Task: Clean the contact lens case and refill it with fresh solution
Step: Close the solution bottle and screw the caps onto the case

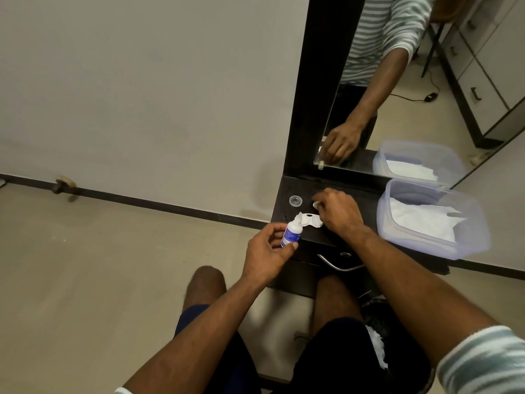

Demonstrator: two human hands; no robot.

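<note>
The small white bottle with a blue label is held tipped in the left hand, over the white plastic lens case on the dark table. The case is steadied by the right hand. Filling seems underway; a gentle squeeze is needed next.

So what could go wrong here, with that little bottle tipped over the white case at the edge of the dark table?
1. The white contact lens case sits close to the front edge of the dark table, so a nudge could knock it to the floor.
2. The left hand tilts the small white, blue-labelled solution bottle with its nozzle near the case; squeezing too hard could spill solution.
3. The small clear round cap lies loose nearby and could be swept off.
</note>
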